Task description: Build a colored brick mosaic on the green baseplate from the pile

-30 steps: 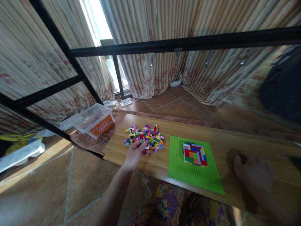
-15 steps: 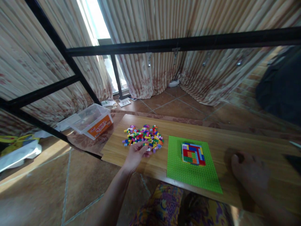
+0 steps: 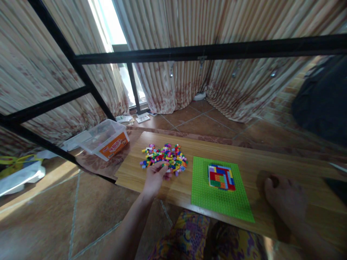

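left hand (image 3: 155, 177) fingers pinched in plastic brick pile (image 3: 164, 157) | right hand (image 3: 284, 196) loosely curled, possibly empty, on wood board (image 3: 252, 159)

Single head-worn view, aimed forward and down from above wooden board (image 3: 244, 153). Board seen at arm's reach; tiled floor (image 3: 54, 216) and curtains (image 3: 176, 83) taken in beyond.

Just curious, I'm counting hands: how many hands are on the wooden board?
2: the left hand at the near edge of the brick pile; the right hand flat on the board, right of the green baseplate.
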